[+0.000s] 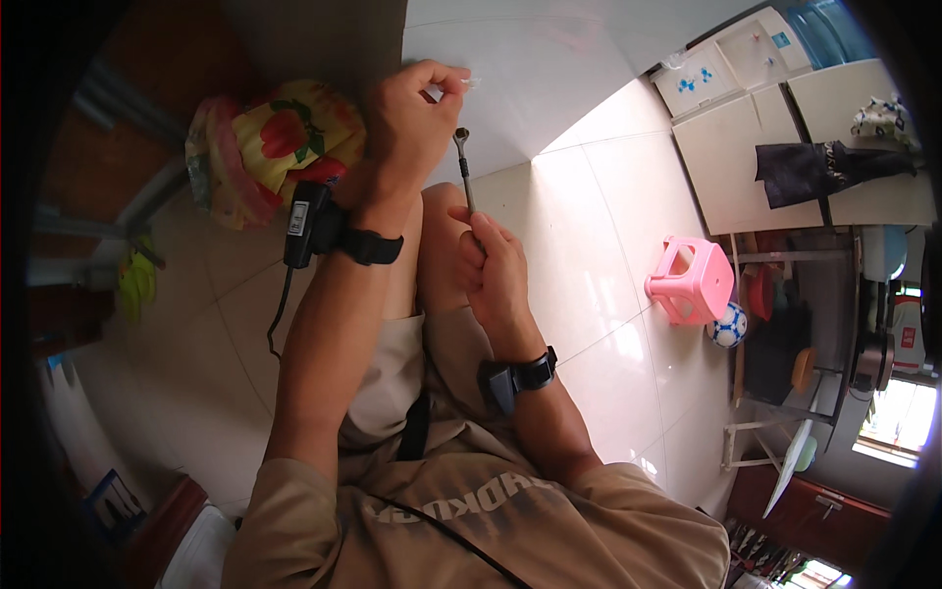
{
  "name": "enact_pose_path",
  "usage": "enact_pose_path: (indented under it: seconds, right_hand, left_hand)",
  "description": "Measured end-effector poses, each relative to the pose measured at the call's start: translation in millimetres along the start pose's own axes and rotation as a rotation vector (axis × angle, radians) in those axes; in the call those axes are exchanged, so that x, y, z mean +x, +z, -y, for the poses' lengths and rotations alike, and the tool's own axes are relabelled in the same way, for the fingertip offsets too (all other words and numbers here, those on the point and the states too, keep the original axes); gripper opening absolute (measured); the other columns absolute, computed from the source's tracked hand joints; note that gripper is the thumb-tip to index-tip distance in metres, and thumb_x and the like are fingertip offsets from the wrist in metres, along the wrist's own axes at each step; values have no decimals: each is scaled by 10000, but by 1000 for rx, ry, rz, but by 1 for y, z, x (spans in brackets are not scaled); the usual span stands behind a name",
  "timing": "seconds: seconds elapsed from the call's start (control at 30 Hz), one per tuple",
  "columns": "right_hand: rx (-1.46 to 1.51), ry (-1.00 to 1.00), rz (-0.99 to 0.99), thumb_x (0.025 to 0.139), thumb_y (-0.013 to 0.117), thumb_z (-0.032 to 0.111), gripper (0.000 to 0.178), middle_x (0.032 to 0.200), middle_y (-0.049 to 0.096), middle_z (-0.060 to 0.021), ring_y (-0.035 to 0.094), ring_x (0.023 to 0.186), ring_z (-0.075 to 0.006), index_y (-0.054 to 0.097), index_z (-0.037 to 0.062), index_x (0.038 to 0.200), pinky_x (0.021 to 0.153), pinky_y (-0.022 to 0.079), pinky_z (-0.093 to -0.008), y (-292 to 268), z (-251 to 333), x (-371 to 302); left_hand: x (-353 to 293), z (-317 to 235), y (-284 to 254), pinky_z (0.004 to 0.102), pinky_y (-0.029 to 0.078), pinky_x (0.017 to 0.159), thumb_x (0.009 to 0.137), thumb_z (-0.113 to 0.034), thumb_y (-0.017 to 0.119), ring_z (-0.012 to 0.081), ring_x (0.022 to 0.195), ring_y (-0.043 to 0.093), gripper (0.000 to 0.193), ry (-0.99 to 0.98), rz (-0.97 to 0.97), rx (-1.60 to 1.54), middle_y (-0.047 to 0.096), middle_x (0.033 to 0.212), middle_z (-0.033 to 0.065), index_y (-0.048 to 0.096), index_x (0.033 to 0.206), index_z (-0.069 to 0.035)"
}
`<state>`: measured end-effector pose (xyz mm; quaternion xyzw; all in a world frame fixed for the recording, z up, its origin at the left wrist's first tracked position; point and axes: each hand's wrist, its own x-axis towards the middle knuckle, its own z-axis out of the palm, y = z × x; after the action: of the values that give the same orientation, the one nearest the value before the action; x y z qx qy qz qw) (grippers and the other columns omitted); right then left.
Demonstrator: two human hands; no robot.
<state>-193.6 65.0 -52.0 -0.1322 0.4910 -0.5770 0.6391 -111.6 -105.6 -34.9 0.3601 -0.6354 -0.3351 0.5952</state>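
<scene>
My left hand [417, 118] is closed in a pinch at the edge of a large pale panel [559, 74]. A small clear, shiny piece [471, 84] shows at its fingertips; whether the fingers grip it I cannot tell. Below and to the right, my right hand [496, 265] wraps round a slim metal wrench [467, 177]. The wrench points up, its rounded head just under my left hand and apart from it. Its lower end is hidden in my right fist. Both wrists carry black straps with small devices, and my bent knees are under my arms.
Left of my left hand sits a yellow and red fruit-patterned bag [294, 137]. A pink plastic stool [692, 280] and a blue and white ball [727, 325] stand to the right on the tiled floor [608, 324]. Pale cabinets [746, 147] with a dark cloth [824, 172] line the far right.
</scene>
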Motion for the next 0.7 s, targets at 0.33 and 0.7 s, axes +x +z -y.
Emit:
enact_pose_path:
  seconds: [0.33, 0.7]
  right_hand:
    - [150, -158, 78, 1070, 436, 260, 331, 626, 339, 65, 266, 495, -39, 605, -5, 1173, 438, 198, -234, 13, 2, -43]
    - [-86, -253, 101, 1058, 463, 236, 321, 589, 350, 82, 277, 507, -20, 627, -18, 1166, 470, 220, -216, 17, 49, -90]
  left_hand:
    - [6, -8, -17, 212, 460, 494, 828, 12, 698, 50, 573, 563, 48, -128, 45, -112, 770, 1004, 99, 667, 792, 11]
    - [7, -16, -50, 206, 489, 516, 858, 43, 705, 75, 607, 604, 112, -196, 173, -29, 750, 1040, 151, 620, 791, 14]
